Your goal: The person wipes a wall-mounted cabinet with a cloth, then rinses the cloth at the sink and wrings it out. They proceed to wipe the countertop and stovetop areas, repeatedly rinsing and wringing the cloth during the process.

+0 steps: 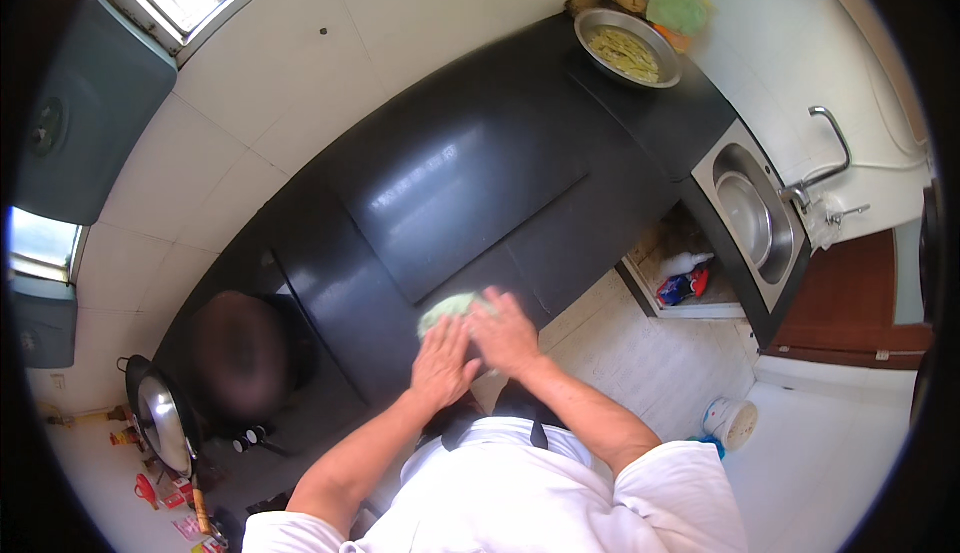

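Note:
A crumpled pale green cloth [447, 311] lies at the front edge of the black countertop [480, 230], partly covered by my two hands. My left hand [442, 373] rests over its near side with the fingers stretched forward, holding it down. Against its right side is my right hand [504, 334], slightly blurred, its fingers on the cloth and its thumb side close to my left hand. The cloth's underside is hidden, and its edges are blurred.
A metal basin [667, 77] holds green strips in liquid at the far right corner. A steel sink [784, 268] with a faucet [838, 144] is to the right. At left stands a lidded wok [161, 418]. Bottles [682, 287] lie in a low cabinet; a white bucket [731, 423] is on the floor.

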A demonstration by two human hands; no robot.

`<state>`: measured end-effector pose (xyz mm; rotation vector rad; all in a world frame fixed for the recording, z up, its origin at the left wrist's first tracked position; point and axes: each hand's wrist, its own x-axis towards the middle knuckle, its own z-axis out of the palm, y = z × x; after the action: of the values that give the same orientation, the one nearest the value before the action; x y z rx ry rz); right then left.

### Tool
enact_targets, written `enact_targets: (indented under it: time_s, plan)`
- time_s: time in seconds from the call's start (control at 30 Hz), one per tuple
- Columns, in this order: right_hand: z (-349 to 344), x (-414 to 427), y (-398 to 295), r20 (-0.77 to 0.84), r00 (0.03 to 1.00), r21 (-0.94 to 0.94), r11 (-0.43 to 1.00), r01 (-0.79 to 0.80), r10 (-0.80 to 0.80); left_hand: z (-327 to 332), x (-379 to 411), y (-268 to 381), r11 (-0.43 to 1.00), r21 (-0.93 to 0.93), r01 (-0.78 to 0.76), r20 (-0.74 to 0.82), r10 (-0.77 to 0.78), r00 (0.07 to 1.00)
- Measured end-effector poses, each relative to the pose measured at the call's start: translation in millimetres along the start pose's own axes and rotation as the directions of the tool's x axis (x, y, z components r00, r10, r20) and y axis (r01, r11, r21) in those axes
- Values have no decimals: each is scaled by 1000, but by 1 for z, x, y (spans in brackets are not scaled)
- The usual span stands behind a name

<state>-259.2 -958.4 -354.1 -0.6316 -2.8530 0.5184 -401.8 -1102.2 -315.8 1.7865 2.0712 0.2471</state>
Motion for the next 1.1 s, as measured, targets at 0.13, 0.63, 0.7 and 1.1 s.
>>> enact_targets:
  time_s: [0.13,0.63,0.7,1.1]
  plan:
    - [-49,6,98,-89,985,-119,980,-160,150,12,114,49,991,-11,-135,-53,135,990]
    - [9,29,-11,82,964,171,957,236,-253,11,-22,21,945,-142,295,-78,-308,948]
    - [23,36,-44,29,903,268,873,406,-429,13,-59,10,897,-150,415,-61,-427,902]
    - [59,271,-108,-135,875,-231,874,428,-464,-71,33,-191,837,-278,472,-164,-525,835]
